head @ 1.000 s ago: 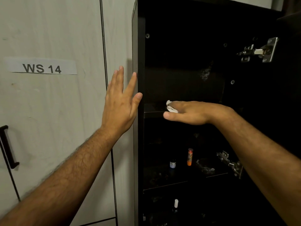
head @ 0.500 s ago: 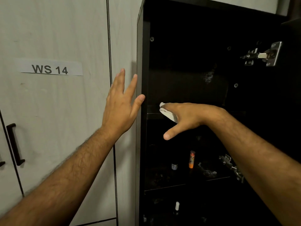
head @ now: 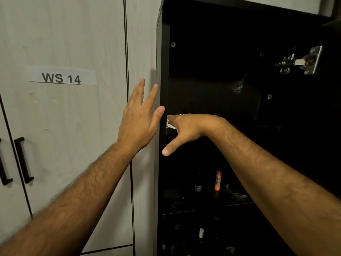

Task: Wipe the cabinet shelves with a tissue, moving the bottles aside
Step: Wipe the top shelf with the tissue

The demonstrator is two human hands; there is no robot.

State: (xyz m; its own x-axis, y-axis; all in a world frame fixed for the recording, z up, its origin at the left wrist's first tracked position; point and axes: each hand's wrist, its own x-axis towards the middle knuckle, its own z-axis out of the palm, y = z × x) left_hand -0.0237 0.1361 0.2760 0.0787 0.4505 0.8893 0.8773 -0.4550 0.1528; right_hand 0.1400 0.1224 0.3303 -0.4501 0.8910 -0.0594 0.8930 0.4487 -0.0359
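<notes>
My right hand reaches into the dark cabinet and presses a white tissue onto the upper shelf at its far left end, fingers flat and thumb hanging below the shelf edge. With straight fingers, my left hand rests against the cabinet's left side panel. On the middle shelf stand a small dark bottle and an orange tube-shaped bottle. A white-capped bottle stands on the shelf below.
A metal door hinge is fixed to the cabinet's right wall. Pale cupboard doors with black handles and a "WS 14" label fill the left. Dusty debris lies on the middle shelf.
My right hand has slid the tissue leftward along the upper shelf to the side panel, and its thumb has dropped below the edge. The left hand stays on the panel.
</notes>
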